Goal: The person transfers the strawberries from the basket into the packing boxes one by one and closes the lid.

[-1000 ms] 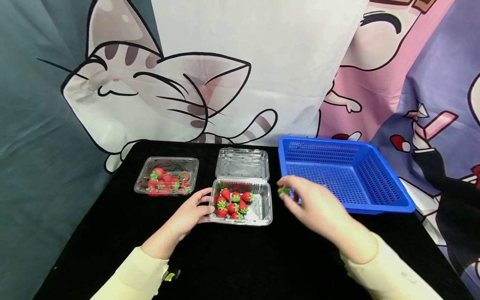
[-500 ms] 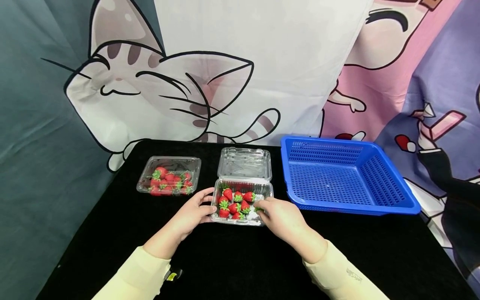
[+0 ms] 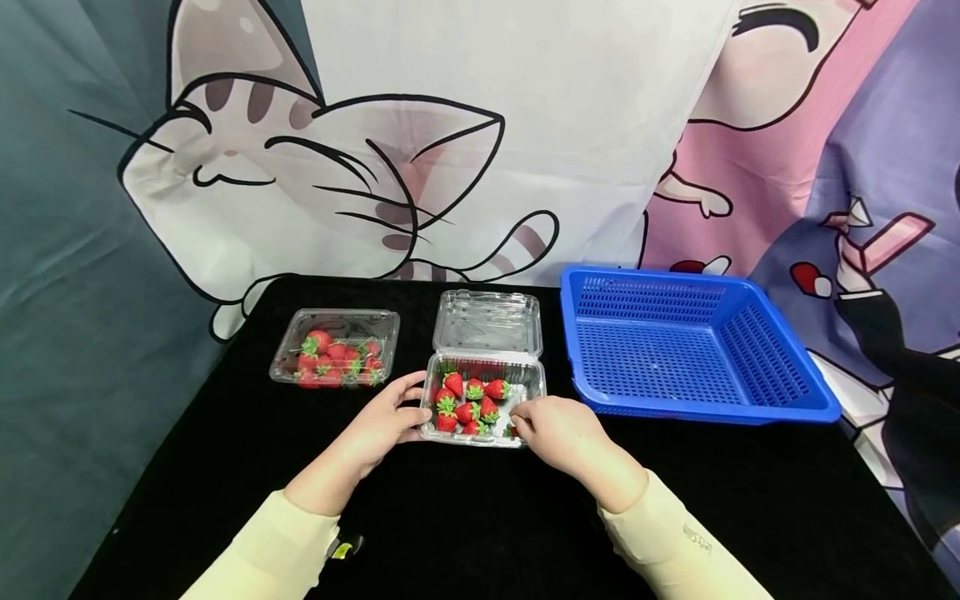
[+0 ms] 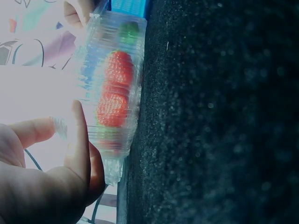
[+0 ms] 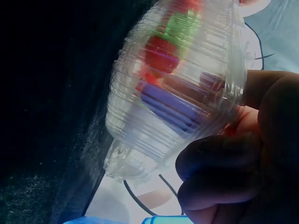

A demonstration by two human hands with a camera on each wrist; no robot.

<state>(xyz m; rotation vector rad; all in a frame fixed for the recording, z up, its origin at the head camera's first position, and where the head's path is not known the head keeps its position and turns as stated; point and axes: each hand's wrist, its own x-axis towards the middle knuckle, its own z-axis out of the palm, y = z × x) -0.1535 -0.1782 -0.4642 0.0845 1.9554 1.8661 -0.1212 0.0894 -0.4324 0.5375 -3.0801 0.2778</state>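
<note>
In the head view an open clear plastic clamshell box lies mid-table, its lid folded back. Several strawberries fill its left and middle part. My left hand grips the box's left side, thumb at the rim. My right hand reaches over the right wall and pinches a strawberry low inside, mostly hidden by the fingers. Through the ribbed wall, the left wrist view shows red strawberries near my left fingers. In the right wrist view my right hand bends over the rim.
A closed clear box with several strawberries stands to the left. The blue plastic basket at the right shows a bare mesh floor. Black cloth covers the table, and a printed curtain hangs behind.
My right hand has moved left from the blue basket's front edge into the open box, carrying a strawberry, then lowered it there. My left hand has kept its grip on the box.
</note>
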